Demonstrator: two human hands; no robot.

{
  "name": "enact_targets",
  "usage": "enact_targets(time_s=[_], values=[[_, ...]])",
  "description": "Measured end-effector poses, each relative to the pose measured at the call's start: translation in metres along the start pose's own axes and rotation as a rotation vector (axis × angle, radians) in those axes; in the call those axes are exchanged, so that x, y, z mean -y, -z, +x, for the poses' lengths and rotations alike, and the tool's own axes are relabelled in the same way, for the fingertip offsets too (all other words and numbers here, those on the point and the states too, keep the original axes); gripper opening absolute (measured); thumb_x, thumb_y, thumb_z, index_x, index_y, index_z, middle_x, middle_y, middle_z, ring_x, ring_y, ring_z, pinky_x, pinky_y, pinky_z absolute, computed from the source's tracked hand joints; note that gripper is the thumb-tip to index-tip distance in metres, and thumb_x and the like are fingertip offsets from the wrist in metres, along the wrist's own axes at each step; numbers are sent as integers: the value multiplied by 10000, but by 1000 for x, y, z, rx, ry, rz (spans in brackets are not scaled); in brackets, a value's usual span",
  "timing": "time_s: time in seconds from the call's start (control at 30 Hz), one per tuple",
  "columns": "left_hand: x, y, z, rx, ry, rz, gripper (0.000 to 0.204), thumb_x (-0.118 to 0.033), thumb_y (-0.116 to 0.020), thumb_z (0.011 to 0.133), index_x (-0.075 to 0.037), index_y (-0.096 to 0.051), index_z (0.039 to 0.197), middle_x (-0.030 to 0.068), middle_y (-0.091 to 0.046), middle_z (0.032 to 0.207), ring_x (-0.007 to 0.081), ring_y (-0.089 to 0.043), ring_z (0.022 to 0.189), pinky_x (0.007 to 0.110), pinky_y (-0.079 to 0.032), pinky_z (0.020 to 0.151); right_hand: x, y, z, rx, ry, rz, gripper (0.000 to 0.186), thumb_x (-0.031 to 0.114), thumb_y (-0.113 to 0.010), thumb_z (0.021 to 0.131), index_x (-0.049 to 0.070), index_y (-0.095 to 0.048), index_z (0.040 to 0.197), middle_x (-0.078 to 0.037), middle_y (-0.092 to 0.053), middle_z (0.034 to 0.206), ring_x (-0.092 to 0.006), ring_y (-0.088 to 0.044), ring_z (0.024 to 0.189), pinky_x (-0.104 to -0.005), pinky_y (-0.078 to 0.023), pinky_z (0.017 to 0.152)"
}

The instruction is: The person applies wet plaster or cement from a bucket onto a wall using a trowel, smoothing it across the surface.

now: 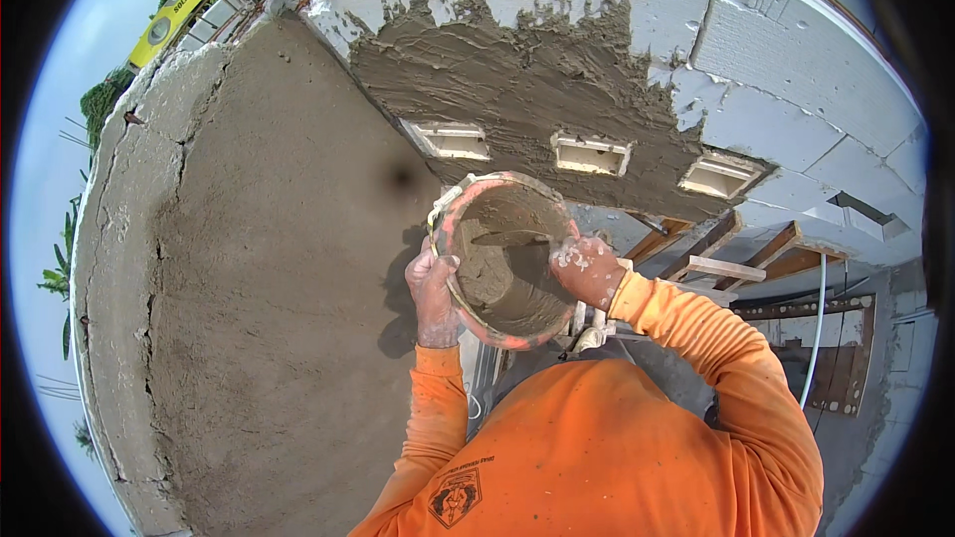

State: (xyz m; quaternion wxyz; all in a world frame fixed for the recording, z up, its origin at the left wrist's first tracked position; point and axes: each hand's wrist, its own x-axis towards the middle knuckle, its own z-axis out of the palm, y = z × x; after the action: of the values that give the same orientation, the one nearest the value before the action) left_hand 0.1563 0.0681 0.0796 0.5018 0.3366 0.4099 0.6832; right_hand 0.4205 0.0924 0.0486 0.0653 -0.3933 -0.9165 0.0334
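red bucket [509,341] up in front of the chest, mortar [497,283] inside | left fingers [420,274] clamped on its rim | right fingers [570,261] curled opposite, can't tell round what tbh | half-smeared white block wall [517,75] beyond

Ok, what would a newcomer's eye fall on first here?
Probably the bright orange shirt at bottom centre. Just above it, the left hand grips a reddish bucket of brown mortar, with the right hand at the bucket's right edge. Higher up, rough brown plaster covers part of a white block wall with three rectangular openings low down.
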Motion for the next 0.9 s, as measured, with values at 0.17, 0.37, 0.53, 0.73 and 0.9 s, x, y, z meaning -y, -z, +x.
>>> enact_targets(time_s=[0.17,0.37,0.53,0.73,0.9], values=[[2,-11,0,89,105,12,312,89,-546,820,120,-696,1091,87,-623,1316,138,-628,1101,282,-508,948,19,8,17,-205,-100,-263,134,159,-683,782,76,-719,880,-110,-661,841,-274,-708,799,-414,-532,626],[11,-20,0,96,56,8,419,97,-518,793,126,-671,1182,89,-630,1279,119,-609,1076,236,-494,879,39,11,-29,103,119,102,329,284,-793,754,73,-682,981,-132,-693,953,-306,-729,861,-418,-557,746],[31,-26,-10,2,109,47,280,83,-540,784,103,-694,1016,116,-654,1200,120,-593,1096,239,-470,836,-23,-19,-12,-377,-96,-102,135,195,-651,829,78,-704,869,-125,-681,833,-307,-711,760,-434,-553,717],[40,-31,3,2,-34,74,69,83,-549,777,53,-574,720,49,-645,1173,86,-570,970,240,-436,793,-3,-51,-24,-303,49,154,100,168,-660,808,117,-733,854,-103,-689,780,-278,-716,741,-446,-574,693],[28,-26,-3,27,-51,160,73,61,-561,797,64,-534,730,24,-644,1138,70,-522,879,234,-409,730,-18,-39,-6,-79,179,48,86,162,-654,802,122,-719,841,-102,-695,767,-298,-716,757,-415,-572,662]])
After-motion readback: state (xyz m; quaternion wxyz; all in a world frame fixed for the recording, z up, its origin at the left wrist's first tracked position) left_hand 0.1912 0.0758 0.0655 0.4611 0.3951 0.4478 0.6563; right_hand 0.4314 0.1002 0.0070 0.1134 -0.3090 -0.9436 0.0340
